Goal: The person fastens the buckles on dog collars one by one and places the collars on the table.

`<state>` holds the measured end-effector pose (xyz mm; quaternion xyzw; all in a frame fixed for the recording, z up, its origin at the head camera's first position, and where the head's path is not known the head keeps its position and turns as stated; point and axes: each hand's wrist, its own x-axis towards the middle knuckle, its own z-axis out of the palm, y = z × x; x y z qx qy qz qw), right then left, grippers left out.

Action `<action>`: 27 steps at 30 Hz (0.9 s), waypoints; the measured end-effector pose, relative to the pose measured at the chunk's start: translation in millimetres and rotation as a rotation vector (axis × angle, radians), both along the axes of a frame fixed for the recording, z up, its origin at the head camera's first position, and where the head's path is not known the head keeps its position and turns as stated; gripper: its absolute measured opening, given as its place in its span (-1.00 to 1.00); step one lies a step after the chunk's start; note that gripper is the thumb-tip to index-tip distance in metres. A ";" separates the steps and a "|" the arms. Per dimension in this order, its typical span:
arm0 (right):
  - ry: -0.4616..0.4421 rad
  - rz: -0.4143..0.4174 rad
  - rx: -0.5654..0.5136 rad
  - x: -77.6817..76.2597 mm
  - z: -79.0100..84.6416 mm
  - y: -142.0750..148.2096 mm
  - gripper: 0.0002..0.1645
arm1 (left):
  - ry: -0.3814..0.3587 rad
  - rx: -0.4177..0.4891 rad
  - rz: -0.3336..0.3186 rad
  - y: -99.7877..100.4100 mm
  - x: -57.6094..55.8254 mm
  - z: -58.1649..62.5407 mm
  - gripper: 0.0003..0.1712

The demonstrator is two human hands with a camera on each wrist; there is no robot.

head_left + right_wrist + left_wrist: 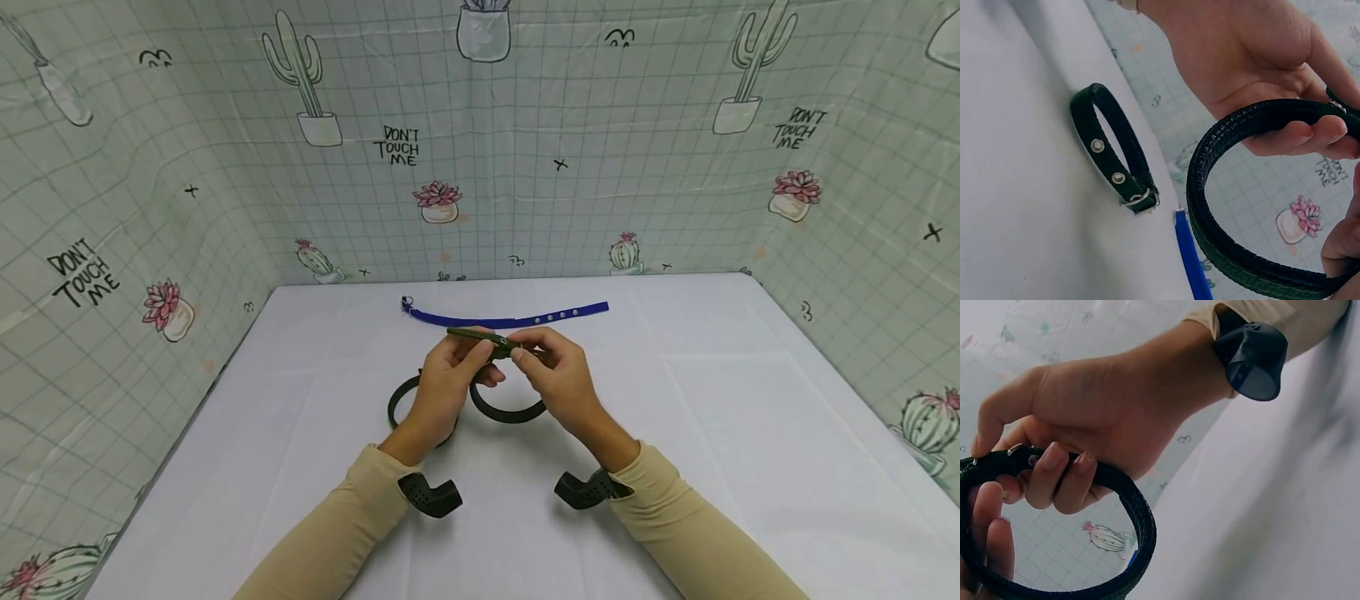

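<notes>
A dark green buckle collar (510,416) bent into a loop is raised between both hands. My left hand (448,375) pinches its upper strap, thumb on top. My right hand (558,371) pinches the same strap close by, at its right side. Metal eyelets show near the fingers in the left wrist view, on the collar (1147,531). How far the strap end is through the buckle is hidden by the fingers. Beneath the left hand, a second dark green collar (1097,125) lies looped on the table, its buckle and eyelets showing in the right wrist view.
Behind the hands, a blue collar (480,322) lies stretched out across the white table (712,417), buckle at its left end and eyelets toward the right. A cactus-print cloth (525,108) encloses the back and both sides. A black device (435,496) sits at each wrist.
</notes>
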<state>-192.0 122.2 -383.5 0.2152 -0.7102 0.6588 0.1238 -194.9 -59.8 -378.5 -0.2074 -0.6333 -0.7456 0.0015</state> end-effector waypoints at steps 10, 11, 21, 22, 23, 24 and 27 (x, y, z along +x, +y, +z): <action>-0.008 -0.030 -0.039 1.0 0.1 -2.5 -0.79 | 0.031 -0.061 0.054 2.6 1.0 -3.6 -0.70; -0.009 -0.028 -0.047 1.1 0.1 -2.5 -0.80 | 0.044 -0.062 0.058 2.7 1.6 -3.7 -0.71; -0.008 0.021 -0.169 0.3 -1.8 -1.8 -0.80 | 0.205 -0.167 0.113 7.2 7.4 -2.3 -0.76; -0.010 0.017 -0.173 0.5 -1.3 -2.1 -0.80 | 0.219 -0.178 0.114 7.6 7.9 -2.3 -0.76; -0.011 0.013 -0.173 1.0 -0.7 -2.2 -0.80 | 0.230 -0.189 0.113 8.1 7.9 -2.3 -0.76; -0.011 0.010 -0.172 1.3 -0.2 -2.3 -0.80 | 0.238 -0.197 0.112 8.3 8.3 -2.2 -0.76; -0.010 0.014 -0.168 1.4 0.7 -2.5 -0.80 | 0.245 -0.221 0.112 7.3 8.8 -1.9 -0.77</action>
